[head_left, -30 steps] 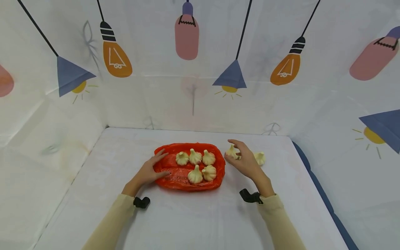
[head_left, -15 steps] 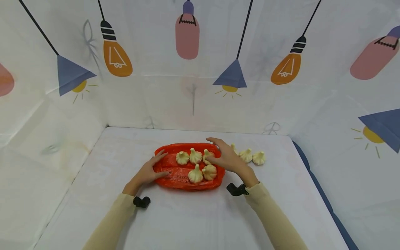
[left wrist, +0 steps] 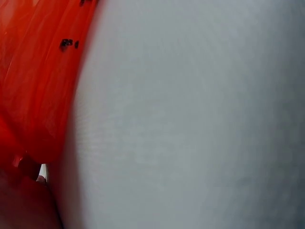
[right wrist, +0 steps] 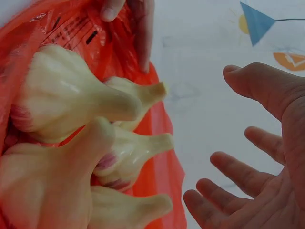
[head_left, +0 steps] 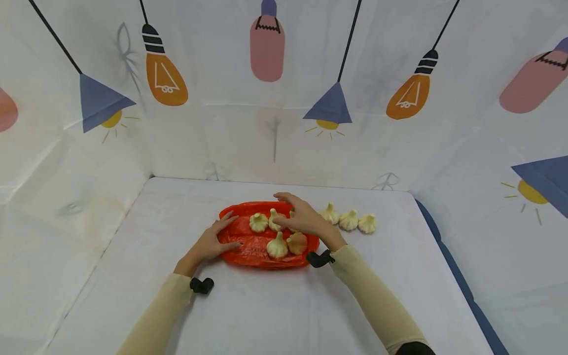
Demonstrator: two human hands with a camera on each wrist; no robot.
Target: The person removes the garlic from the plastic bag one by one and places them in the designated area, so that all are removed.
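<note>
An opened red plastic bag with dark print lies spread on the table, its rim turned up. Several pale garlic bulbs sit inside it. My left hand holds the bag's left end, fingers along the far rim and thumb over the near side. In the left wrist view the bag's red edge fills the left side. My right hand hovers over the bag's right part, fingers spread and nothing between them, hiding a bulb beneath. The right wrist view shows its thumb and fingers apart, beside the bulbs.
Three more garlic bulbs stand in a row on the white table, right of the bag. White cloth walls printed with lamps rise behind the table and at both sides. A dark blue edge borders the table's right side.
My right hand has moved left from the row of bulbs on the table to above the bag, uncovering that row. The left hand has stayed on the bag.
</note>
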